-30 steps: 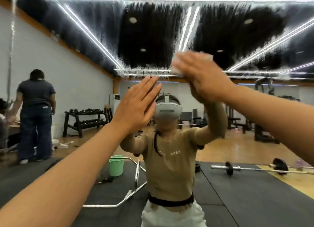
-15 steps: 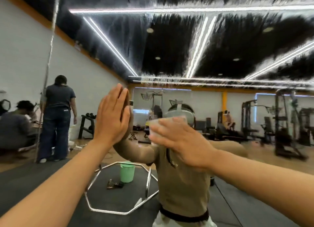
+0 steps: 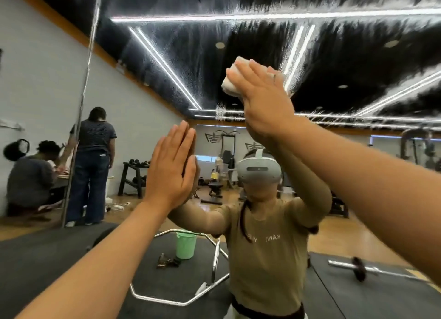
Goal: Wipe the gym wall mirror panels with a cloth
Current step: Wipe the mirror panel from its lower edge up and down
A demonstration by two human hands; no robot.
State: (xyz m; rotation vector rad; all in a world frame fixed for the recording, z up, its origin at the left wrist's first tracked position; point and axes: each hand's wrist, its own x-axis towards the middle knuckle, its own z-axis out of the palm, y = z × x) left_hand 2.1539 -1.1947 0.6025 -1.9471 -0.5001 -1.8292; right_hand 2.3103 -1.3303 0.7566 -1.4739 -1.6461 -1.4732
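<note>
From the head camera, the large glass wall mirror [image 3: 358, 63] fills the view. The right hand [image 3: 265, 103] presses a bunched white cloth [image 3: 232, 80] flat-fingered against the mirror, high up. Lower and to the left of the cloth, the left hand [image 3: 170, 168] rests open-palmed on the mirror, holding nothing. Reflected below the cloth stands a green plastic bucket [image 3: 185, 246].

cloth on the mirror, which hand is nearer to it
Right. The right hand presses the cloth against the mirror with straight fingers. The left hand lies flat on the glass, lower and to the left, apart from the cloth.
</note>
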